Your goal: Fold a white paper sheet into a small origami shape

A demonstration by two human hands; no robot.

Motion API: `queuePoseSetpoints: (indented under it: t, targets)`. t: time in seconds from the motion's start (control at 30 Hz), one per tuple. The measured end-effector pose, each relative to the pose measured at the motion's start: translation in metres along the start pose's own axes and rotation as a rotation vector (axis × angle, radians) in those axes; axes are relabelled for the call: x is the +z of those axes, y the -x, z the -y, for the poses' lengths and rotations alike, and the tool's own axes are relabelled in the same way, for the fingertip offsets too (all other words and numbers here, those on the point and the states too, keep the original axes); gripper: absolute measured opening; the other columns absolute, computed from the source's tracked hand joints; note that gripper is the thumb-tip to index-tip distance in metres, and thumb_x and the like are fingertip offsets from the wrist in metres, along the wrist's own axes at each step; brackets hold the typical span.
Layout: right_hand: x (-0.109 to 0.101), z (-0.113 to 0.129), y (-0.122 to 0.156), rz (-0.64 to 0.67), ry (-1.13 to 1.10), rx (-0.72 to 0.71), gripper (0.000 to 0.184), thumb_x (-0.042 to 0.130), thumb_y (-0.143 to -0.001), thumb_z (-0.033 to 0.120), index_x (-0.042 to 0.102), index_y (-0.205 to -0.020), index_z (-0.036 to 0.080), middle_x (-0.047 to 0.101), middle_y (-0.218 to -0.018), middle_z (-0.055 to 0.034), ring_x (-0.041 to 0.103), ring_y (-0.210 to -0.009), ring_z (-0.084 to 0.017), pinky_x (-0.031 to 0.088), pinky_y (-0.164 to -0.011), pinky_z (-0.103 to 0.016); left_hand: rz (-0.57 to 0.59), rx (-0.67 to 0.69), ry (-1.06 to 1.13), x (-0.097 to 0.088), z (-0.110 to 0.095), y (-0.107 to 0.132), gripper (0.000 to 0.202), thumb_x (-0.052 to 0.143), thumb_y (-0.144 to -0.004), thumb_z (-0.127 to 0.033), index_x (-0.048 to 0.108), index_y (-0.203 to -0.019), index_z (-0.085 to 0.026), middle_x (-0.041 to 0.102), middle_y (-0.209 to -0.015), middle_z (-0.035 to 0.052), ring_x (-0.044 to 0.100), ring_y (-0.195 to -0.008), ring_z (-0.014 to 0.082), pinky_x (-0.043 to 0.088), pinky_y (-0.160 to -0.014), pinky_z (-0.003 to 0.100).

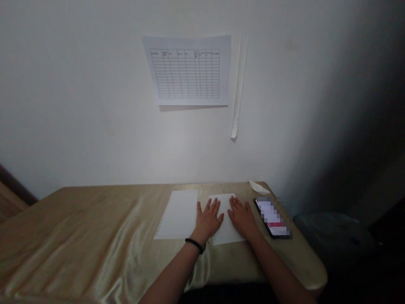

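My left hand point(208, 219) lies flat, fingers spread, on the left part of a white sheet of paper point(225, 230) on a table covered with shiny beige cloth point(95, 236). A black band sits on that wrist. My right hand point(241, 216) rests flat beside it on the same sheet, fingers stretched out. Neither hand holds anything. A second white sheet point(179, 213) lies just left of my left hand.
A phone point(272, 218) with a lit screen lies right of my right hand near the table's edge. A crumpled white scrap point(257, 186) sits at the far right corner. A printed table sheet point(189, 71) and a white strip point(238, 93) hang on the wall.
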State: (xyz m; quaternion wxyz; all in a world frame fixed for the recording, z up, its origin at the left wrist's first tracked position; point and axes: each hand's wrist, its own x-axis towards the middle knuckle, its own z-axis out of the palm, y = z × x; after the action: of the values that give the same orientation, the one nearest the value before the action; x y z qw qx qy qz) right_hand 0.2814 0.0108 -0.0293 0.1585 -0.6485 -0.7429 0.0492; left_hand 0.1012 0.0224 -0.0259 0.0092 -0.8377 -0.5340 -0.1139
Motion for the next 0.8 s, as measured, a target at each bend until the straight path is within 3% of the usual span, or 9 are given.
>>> queuePoseSetpoints:
  t: [0.27,0.5,0.67,0.8]
  targets:
    - [0.002,-0.006,-0.004,-0.053,-0.007,0.056,0.052,0.035,-0.098,0.028,0.043,-0.149,0.021,0.038,-0.157,-0.0102,0.032,-0.147,-0.028,0.013,-0.121,-0.059,-0.029,-0.043,0.023,-0.003,0.007,-0.002,0.067,0.031,-0.096,-0.063,0.037,-0.153,-0.029,0.035,-0.161,0.0072,0.026,-0.150,0.0344,0.004,-0.116,0.073]
    - [-0.003,-0.010,-0.007,-0.109,0.000,0.001,0.045,0.039,-0.094,0.019,0.059,-0.135,0.015,0.051,-0.148,-0.0140,0.040,-0.142,-0.026,0.017,-0.122,-0.051,-0.107,-0.070,0.009,-0.011,0.004,-0.003,0.052,0.037,-0.098,-0.057,0.059,-0.134,-0.027,0.054,-0.148,0.0102,0.037,-0.143,0.0335,0.007,-0.116,0.073]
    - [0.002,0.000,-0.006,-0.061,0.003,-0.127,0.051,0.035,-0.097,0.021,0.047,-0.146,0.018,0.038,-0.158,-0.0099,0.033,-0.147,-0.023,0.014,-0.123,-0.052,-0.122,0.037,0.030,-0.005,0.003,-0.007,0.052,0.035,-0.101,-0.047,0.045,-0.147,-0.025,0.044,-0.156,0.0080,0.034,-0.146,0.0269,0.014,-0.121,0.063]
    - [0.000,0.005,-0.004,0.062,0.028,-0.129,0.054,0.029,-0.099,0.025,0.035,-0.152,0.026,0.032,-0.161,-0.0055,0.028,-0.150,-0.022,0.006,-0.122,-0.061,-0.033,0.072,0.049,-0.003,0.005,-0.008,0.054,0.027,-0.102,-0.051,0.040,-0.151,-0.031,0.042,-0.158,0.0029,0.033,-0.148,0.0264,0.010,-0.121,0.065]
